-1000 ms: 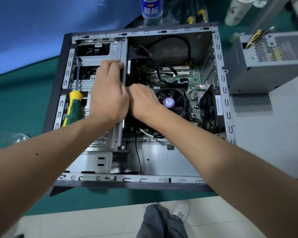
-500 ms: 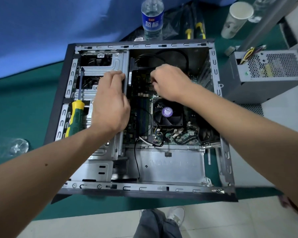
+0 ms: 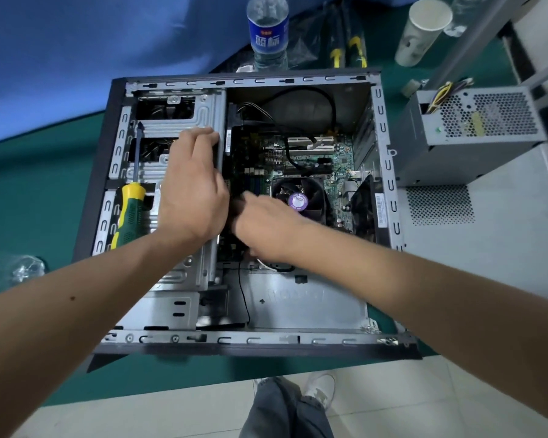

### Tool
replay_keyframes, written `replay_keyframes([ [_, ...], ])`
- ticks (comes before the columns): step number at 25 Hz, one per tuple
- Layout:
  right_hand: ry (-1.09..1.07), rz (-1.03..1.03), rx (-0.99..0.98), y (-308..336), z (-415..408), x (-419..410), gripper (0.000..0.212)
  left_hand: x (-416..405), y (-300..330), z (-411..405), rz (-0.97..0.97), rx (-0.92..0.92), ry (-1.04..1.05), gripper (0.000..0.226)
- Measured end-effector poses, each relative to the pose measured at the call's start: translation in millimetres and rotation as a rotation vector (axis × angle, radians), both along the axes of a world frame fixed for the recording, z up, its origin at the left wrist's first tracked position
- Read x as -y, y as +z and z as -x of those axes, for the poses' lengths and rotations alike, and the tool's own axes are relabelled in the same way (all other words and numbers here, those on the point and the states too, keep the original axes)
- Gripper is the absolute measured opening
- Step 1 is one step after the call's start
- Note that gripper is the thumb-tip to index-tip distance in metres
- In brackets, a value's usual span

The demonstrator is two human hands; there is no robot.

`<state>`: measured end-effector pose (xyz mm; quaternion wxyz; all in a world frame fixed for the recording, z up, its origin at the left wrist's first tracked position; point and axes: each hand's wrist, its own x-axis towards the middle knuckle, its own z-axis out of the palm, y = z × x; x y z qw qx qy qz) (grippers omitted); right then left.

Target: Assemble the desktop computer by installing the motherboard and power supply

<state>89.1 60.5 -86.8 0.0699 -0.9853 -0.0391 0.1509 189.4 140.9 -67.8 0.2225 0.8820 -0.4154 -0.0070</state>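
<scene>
The motherboard (image 3: 301,165) is already laid inside the open case (image 3: 250,80) on the counter (image 3: 45,197), so the step in hand is judged to be its seating or fixing, while the power supply (image 3: 475,131) is left outside, just beside the case's right wall. The drive cage (image 3: 184,121) edge is gripped by the left hand (image 3: 192,191); the right hand (image 3: 266,226) is lowered beside the fan (image 3: 298,197), and whether anything is held in it cannot be told. Next, the screwdriver (image 3: 128,207) resting on the cage would likely be needed.
</scene>
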Motion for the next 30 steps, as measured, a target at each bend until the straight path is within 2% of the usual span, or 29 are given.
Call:
replay_keyframes([
  [2,0.061,0.116,-0.024,-5,7,-12,0.026,0,0,0,0.001,-0.003,0.0,0.051],
  [5,0.058,0.147,-0.02,0,13,-22,0.029,-1,0,-1,-0.001,-0.009,-0.001,0.051],
  [8,-0.021,0.08,0.154,16,28,-13,0.034,0,1,0,-0.008,-0.02,0.001,0.051],
  [11,-0.381,-0.024,0.264,34,41,15,0.032,0,1,-1,-0.022,-0.017,-0.003,0.051],
  [14,-0.781,-0.096,0.091,36,32,53,0.027,0,1,0,-0.029,-0.025,0.008,0.052],
  [16,-0.898,-0.157,-0.026,32,14,64,0.037,-1,1,0,-0.033,-0.02,0.012,0.051],
  [18,-0.917,-0.123,-0.06,23,-1,66,0.034,-1,0,-1,-0.041,-0.021,0.012,0.051],
  [21,-0.902,-0.041,-0.056,12,-9,80,0.01,-1,-1,-2,-0.035,-0.037,0.012,0.051],
  [26,-0.841,-0.152,-0.17,11,-10,95,0.019,-1,1,-2,-0.02,-0.078,0.01,0.052],
  [28,-0.807,-0.024,-0.17,15,-8,96,0.01,-1,5,-1,-0.036,-0.097,0.005,0.053],
  [30,-0.763,0.138,-0.175,25,-10,101,0.023,0,9,0,-0.053,-0.117,0.002,0.055],
])
